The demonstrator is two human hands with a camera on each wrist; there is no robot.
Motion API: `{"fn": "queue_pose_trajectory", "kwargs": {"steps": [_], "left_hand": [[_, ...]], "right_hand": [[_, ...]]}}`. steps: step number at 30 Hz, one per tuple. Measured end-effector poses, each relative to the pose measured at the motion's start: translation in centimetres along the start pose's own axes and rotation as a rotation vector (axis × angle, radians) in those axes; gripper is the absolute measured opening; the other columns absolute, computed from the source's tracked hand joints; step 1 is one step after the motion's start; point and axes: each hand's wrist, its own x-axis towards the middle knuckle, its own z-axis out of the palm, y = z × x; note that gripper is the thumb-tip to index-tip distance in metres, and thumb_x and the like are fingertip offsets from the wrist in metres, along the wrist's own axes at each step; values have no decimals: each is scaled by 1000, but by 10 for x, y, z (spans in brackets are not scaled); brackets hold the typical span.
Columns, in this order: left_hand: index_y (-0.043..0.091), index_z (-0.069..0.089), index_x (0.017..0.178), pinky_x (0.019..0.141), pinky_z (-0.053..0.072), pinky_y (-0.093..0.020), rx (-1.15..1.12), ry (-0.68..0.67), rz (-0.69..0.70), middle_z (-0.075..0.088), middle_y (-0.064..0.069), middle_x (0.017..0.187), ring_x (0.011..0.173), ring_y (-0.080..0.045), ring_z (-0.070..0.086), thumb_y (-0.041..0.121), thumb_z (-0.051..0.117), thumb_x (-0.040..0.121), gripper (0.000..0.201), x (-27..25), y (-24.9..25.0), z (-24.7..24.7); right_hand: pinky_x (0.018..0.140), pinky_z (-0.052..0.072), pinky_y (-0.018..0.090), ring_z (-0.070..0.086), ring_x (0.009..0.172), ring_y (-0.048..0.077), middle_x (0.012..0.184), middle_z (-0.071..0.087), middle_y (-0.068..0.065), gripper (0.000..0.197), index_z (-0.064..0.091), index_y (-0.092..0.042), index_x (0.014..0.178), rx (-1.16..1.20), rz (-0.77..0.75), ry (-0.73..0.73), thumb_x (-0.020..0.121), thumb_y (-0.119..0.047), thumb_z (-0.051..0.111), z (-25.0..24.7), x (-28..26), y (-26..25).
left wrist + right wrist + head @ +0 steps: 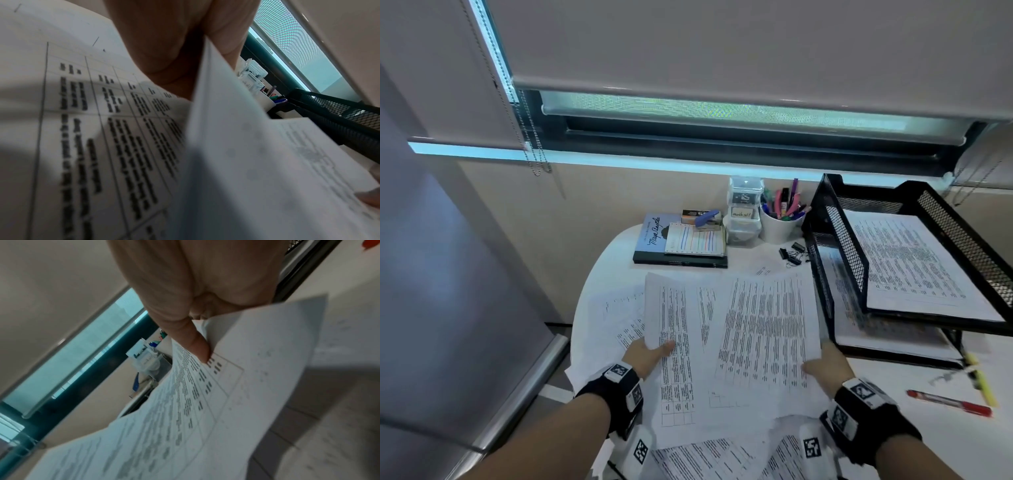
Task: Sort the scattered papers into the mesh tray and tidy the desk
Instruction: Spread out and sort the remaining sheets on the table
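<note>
Both hands were busy: left hand at 7 o'clock had its grip pinched on a white printed table sheet, and right hand at 5 o'clock pinched another printed sheet, both lifted off the round white surface. Black two-tier mesh tray sat at 2 o'clock with pages already in both tiers, so I'd call it partway done. More loose sheets were left underneath, plus black binder clips and a red marker at 4 o'clock.
</note>
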Motion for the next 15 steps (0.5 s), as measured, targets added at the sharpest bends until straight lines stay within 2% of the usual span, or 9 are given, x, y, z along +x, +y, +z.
{"fn": "queue_pose_trajectory", "kwargs": {"steps": [3, 5, 7, 8, 9, 10, 11, 13, 15], "left_hand": [[0, 57, 121, 88, 47, -35, -11, 14, -11, 64, -20, 116, 98, -30, 63, 39, 63, 85, 54, 0, 1, 1], [2, 55, 123, 90, 45, -32, -14, 12, 0, 63, -17, 119, 106, -29, 61, 39, 62, 85, 53, -2, 2, 1], [4, 57, 122, 87, 43, -27, -33, 3, 9, 64, -15, 118, 105, -27, 61, 39, 62, 85, 51, -2, 4, 2], [5, 57, 122, 86, 42, -26, -38, -4, 8, 64, -14, 117, 103, -26, 61, 39, 62, 85, 51, -3, 4, 2], [6, 58, 122, 85, 41, -25, -39, -7, 9, 64, -13, 116, 100, -24, 61, 40, 63, 84, 51, -3, 4, 3], [6, 58, 122, 85, 41, -25, -42, -13, 5, 65, -12, 116, 97, -22, 60, 41, 64, 83, 52, -3, 3, 3], [7, 58, 122, 84, 41, -25, -46, -15, 4, 65, -11, 117, 95, -19, 59, 41, 66, 82, 54, -2, 2, 3], [8, 58, 122, 83, 40, -24, -48, -21, 0, 65, -9, 119, 93, -17, 58, 41, 69, 79, 55, -2, 1, 4], [8, 59, 120, 81, 40, -23, -54, -29, 9, 65, -8, 117, 91, -16, 58, 36, 70, 80, 49, -3, 2, 7]], "right_hand": [[66, 45, 28, 55, 81, 26, 86, 57, 14, 17, 50, -5, 94, -127, 41, -27, 80, 5, 54, 5, 1, 4], [69, 40, 27, 51, 80, 24, 84, 54, 12, 6, 54, -3, 88, -171, 49, -63, 82, 0, 53, 7, 0, 2], [77, 40, 28, 50, 91, 26, 94, 50, 13, 12, 55, 1, 97, -203, 64, -97, 85, -3, 51, 11, -4, -3], [77, 40, 29, 50, 92, 25, 93, 49, 12, 10, 55, 1, 94, -220, 57, -114, 86, -3, 51, 16, -5, -5], [72, 40, 27, 50, 88, 24, 88, 50, 10, 3, 53, -4, 83, -235, 43, -126, 86, -4, 51, 19, -9, -7], [67, 40, 26, 51, 83, 22, 84, 50, 7, 9, 49, -9, 77, -239, 20, -123, 85, -5, 52, 24, -11, -8], [63, 40, 25, 52, 81, 22, 84, 52, 6, 10, 46, -11, 80, -236, 3, -118, 84, -6, 54, 27, -14, -10], [64, 42, 25, 54, 84, 22, 93, 55, 7, 21, 45, -11, 100, -217, -24, -112, 83, -5, 55, 33, -17, -14], [68, 41, 23, 53, 86, 22, 98, 54, 6, 32, 44, -10, 117, -284, -48, -133, 85, -2, 48, 37, -20, -17]]}}
